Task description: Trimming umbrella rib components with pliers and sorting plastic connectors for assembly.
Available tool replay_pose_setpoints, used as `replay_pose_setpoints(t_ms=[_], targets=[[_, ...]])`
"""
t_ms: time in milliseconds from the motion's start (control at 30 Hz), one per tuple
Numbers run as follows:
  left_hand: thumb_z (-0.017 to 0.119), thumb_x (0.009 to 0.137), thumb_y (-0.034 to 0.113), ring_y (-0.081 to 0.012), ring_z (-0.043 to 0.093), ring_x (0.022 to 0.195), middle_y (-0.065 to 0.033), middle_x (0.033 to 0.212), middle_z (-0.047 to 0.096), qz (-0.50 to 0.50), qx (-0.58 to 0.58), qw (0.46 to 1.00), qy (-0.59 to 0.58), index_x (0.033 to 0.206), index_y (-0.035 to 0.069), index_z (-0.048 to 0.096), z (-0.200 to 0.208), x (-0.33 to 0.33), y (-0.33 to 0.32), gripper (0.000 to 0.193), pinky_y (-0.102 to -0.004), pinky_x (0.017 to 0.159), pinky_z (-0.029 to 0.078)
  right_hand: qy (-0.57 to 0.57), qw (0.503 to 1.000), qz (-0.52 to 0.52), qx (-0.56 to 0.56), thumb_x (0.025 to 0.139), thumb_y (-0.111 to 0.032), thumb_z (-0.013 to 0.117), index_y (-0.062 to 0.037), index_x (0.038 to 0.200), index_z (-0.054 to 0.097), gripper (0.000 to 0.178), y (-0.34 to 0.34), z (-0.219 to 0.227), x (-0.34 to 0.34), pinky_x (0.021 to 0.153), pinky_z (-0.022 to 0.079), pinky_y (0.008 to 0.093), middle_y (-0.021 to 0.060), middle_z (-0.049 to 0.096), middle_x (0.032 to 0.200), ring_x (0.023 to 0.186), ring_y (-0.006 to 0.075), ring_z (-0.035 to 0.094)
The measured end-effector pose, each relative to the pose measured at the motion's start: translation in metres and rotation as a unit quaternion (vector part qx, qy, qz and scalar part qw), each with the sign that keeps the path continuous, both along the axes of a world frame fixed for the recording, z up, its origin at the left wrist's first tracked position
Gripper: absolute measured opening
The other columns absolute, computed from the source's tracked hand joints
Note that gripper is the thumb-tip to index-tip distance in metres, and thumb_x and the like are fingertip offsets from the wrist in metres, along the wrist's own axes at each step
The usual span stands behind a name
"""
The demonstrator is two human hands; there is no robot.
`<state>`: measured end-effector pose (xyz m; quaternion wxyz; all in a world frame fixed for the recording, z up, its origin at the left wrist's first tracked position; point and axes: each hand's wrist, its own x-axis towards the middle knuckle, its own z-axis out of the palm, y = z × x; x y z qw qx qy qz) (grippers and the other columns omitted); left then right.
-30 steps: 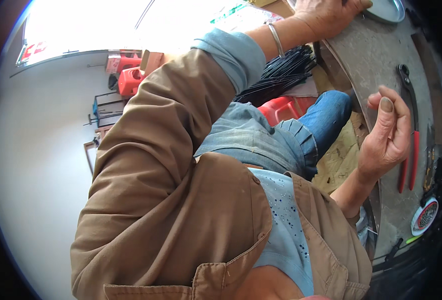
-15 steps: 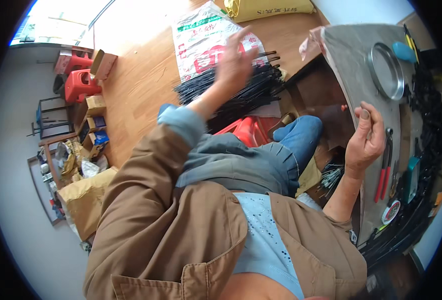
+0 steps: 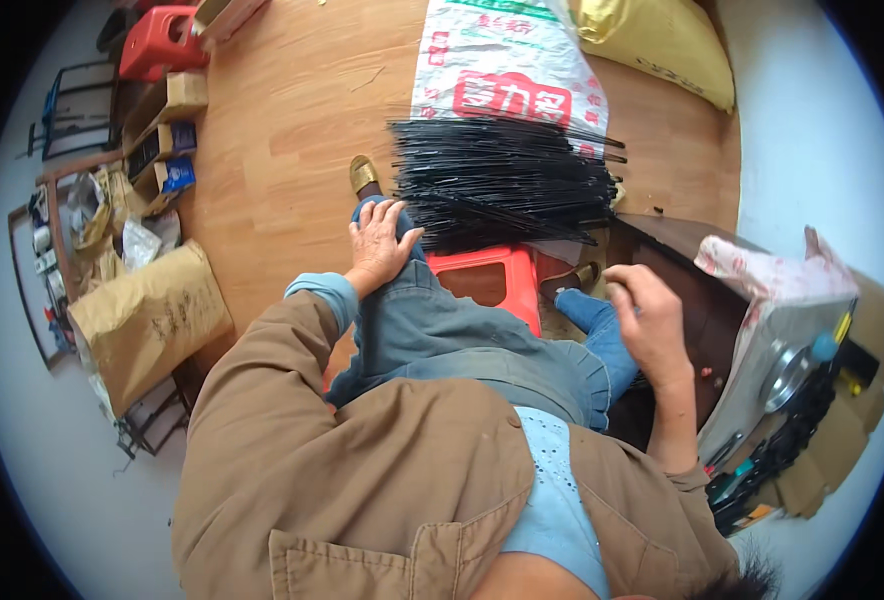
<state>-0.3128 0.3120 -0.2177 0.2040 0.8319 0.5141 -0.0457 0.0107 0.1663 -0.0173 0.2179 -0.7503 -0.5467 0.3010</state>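
Note:
My left hand [image 3: 380, 243] lies on my left knee with its fingers spread, holding nothing. My right hand [image 3: 652, 322] is raised over my right leg. Its fingers are curled in toward the thumb, and nothing shows in them. Beyond my knees, a thick heap of thin black rods [image 3: 502, 180] lies crosswise, some ends sticking out on the right. Partly under the heap is a white woven sack [image 3: 522, 60] with red and green print. A red plastic stool [image 3: 510, 280] stands between my legs, next to the heap's near side.
On the right, a cloth-covered table [image 3: 737, 370] carries a round metal dish [image 3: 788, 376] and black strips. A yellow sack [image 3: 657, 40] lies at the far right by the wall. Leftward are a brown paper sack [image 3: 152, 325], cardboard boxes [image 3: 184, 95] and another red stool [image 3: 162, 42].
My left hand has come down from above the rods onto my left knee. My right hand has moved left, away from the table, its fingers more curled. The view has turned toward the heap.

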Motion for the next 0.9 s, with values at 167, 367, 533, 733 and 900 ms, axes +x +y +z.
replay_pose_setpoints(t_ms=[167, 367, 533, 733, 900], targets=[[0.063, 0.079, 0.043, -0.0257, 0.037, 0.125, -0.004, 0.127, 0.051, 0.048, -0.056, 0.997, -0.01, 0.122, 0.012, 0.054, 0.001, -0.014, 0.012, 0.054, -0.0492, 0.097, 0.03, 0.038, 0.988, 0.079, -0.128, 0.082, -0.011, 0.061, -0.0032, 0.096, 0.061, 0.016, 0.046, 0.016, -0.023, 0.073, 0.049, 0.038, 0.0135, 0.063, 0.09, 0.083, 0.0309, 0.062], [0.065, 0.078, 0.04, -0.026, 0.038, 0.126, -0.0018, 0.123, 0.054, 0.084, -0.114, 0.99, -0.008, 0.111, 0.013, 0.061, 0.003, -0.046, -0.001, 0.043, -0.0469, 0.098, 0.032, 0.028, 0.98, 0.106, -0.165, 0.082, -0.013, 0.061, -0.003, 0.099, 0.06, 0.019, 0.105, 0.03, -0.037, 0.073, 0.049, 0.038, 0.0143, 0.063, 0.089, 0.083, 0.0318, 0.062], [0.065, 0.078, 0.037, -0.0255, 0.041, 0.123, -0.0009, 0.118, 0.057, 0.111, -0.101, 0.988, -0.027, 0.104, 0.012, 0.064, -0.001, -0.047, -0.003, 0.036, -0.0449, 0.096, 0.035, 0.039, 0.971, 0.183, -0.15, 0.084, -0.015, 0.059, -0.0036, 0.096, 0.059, 0.016, 0.157, 0.012, -0.054, 0.073, 0.048, 0.0405, 0.0148, 0.062, 0.089, 0.085, 0.0329, 0.06], [0.062, 0.086, 0.023, -0.0234, 0.058, 0.093, -0.0084, 0.1, 0.062, 0.305, -0.038, 0.918, -0.252, 0.11, 0.007, 0.061, -0.036, -0.091, 0.028, 0.029, -0.0333, 0.082, 0.047, -0.022, 0.863, 0.425, -0.274, 0.078, -0.02, 0.062, -0.006, 0.084, 0.062, 0.015, 0.251, 0.002, -0.172, 0.065, 0.051, 0.0447, 0.0143, 0.063, 0.079, 0.076, 0.035, 0.063], [0.05, 0.095, 0.033, -0.008, 0.044, 0.054, 0.0008, 0.075, 0.052, 0.664, -0.358, 0.556, -0.348, 0.107, 0.014, 0.055, -0.078, -0.226, 0.048, 0.024, -0.0225, 0.041, 0.032, 0.109, 0.885, 0.426, -0.154, 0.08, -0.022, 0.064, -0.0066, 0.097, 0.057, 0.024, 0.242, 0.019, -0.269, 0.066, 0.051, 0.0434, 0.0141, 0.062, 0.085, 0.079, 0.0343, 0.062]])
